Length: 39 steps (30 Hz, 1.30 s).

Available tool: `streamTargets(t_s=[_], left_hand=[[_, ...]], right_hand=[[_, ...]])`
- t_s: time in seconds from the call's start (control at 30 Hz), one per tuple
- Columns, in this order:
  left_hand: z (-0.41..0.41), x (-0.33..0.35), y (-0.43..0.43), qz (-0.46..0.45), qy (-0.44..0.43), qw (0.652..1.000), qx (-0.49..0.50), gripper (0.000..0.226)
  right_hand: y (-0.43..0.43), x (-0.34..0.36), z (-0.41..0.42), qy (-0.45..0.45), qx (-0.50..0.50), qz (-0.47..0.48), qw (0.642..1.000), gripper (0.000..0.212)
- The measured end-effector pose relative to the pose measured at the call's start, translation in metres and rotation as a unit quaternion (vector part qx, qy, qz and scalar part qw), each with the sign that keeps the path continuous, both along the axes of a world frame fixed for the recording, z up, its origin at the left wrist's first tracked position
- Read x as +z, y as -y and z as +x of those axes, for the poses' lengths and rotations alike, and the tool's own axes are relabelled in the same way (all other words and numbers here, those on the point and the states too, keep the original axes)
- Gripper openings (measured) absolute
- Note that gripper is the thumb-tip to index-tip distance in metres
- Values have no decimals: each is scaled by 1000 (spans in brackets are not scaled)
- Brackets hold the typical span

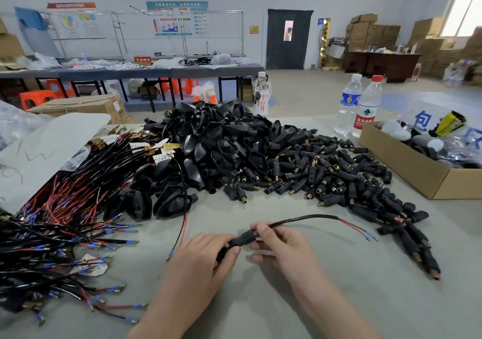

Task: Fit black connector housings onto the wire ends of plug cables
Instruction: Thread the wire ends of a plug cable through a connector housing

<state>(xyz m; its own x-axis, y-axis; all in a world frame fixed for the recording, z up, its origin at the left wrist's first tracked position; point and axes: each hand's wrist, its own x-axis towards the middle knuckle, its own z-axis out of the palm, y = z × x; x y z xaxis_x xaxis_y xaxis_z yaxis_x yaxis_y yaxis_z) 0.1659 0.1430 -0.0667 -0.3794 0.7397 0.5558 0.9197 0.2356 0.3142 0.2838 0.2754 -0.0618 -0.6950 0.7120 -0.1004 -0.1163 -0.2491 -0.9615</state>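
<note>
Grey table (pixel 287 299) | housing pile (pixel 221 140) ahead | cardboard box (pixel 407 166) right | bottles (pixel 367 106) behind

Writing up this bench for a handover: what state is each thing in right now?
left hand, gripping the black connector housing.
right hand, pinching the cable beside the housing.
cable, red and black wire ends split and free.
red-capped bottle, upright, capped.
cardboard box, open.

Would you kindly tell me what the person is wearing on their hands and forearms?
Nothing shows: the left hand and right hand are bare, without gloves, rings or a watch, and both forearms are uncovered down to the picture's lower edge.
</note>
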Motion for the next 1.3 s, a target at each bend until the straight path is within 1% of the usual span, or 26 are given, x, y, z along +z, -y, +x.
streamTargets(t_s=[0.1,0.2,0.27,0.33,0.4,0.47,0.5,0.57,0.7,0.77,0.9,1.03,1.17,1.3], left_hand=[[-1,-1,1,-9,9,1000,-2,33],[-2,-1,1,0,16,1000,1,29],[-2,-2,1,3,9,1000,2,26],[-2,-3,0,2,2,1000,2,26],[-3,-4,0,7,4,1000,2,26],[-3,-4,0,10,5,1000,3,28],[-3,-4,0,11,8,1000,1,28],[-4,-3,1,7,24,1000,-6,28],[-10,-6,4,-44,57,997,-13,37],[-12,-7,6,-54,56,997,-14,31],[-10,-4,5,-45,55,997,-17,17],[-6,-1,5,-26,72,997,-13,22],[-3,1,6,-4,107,994,-10,11],[-1,2,7,5,118,993,-5,11]], right_hand=[[-3,2,1,-5,-38,7,999,22],[-11,6,5,-21,-97,-4,995,24],[-13,7,7,-33,-112,-17,993,24],[-11,6,6,-39,-96,-37,994,23],[-4,4,2,-28,-48,-49,997,20],[3,1,-1,1,-2,-38,999,19],[5,0,-1,8,5,-31,999,17],[5,0,-1,9,-6,-23,1000,15],[-1,3,1,7,-56,-24,998,16],[-2,4,1,8,-72,-21,997,18],[-1,5,1,12,-80,-16,997,20],[0,6,-1,11,-81,-9,997,25],[3,7,-1,-4,-73,-5,997,32],[6,8,0,-15,-45,-2,999,39]])
